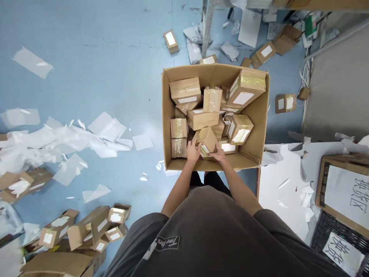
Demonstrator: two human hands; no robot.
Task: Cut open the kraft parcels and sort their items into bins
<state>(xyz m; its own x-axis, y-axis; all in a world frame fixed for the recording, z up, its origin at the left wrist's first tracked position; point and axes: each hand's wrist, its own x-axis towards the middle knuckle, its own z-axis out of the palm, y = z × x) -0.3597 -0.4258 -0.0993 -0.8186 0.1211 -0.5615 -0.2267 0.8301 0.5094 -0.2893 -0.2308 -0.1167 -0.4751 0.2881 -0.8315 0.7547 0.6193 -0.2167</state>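
A large open carton (215, 70) stands in front of me, full of small taped parcels. Down inside its near side, my left hand (193, 151) and my right hand (218, 152) grip a small cardboard box (206, 139) from either side. The box sits tilted, with a white label on its near face. Just beyond it lies a longer cardboard box (202, 119). Two taped boxes (179, 128) are to the left of my left hand, and a labelled box (240, 129) leans on the right. My fingertips are partly hidden against the held box.
White paper scraps (106, 134) litter the blue floor (115, 57) to the left. Opened boxes (92, 227) pile up at lower left. Beyond the carton stands a metal shelf leg (207, 29). A white surface (284, 184) and a black crate (325, 231) are on the right.
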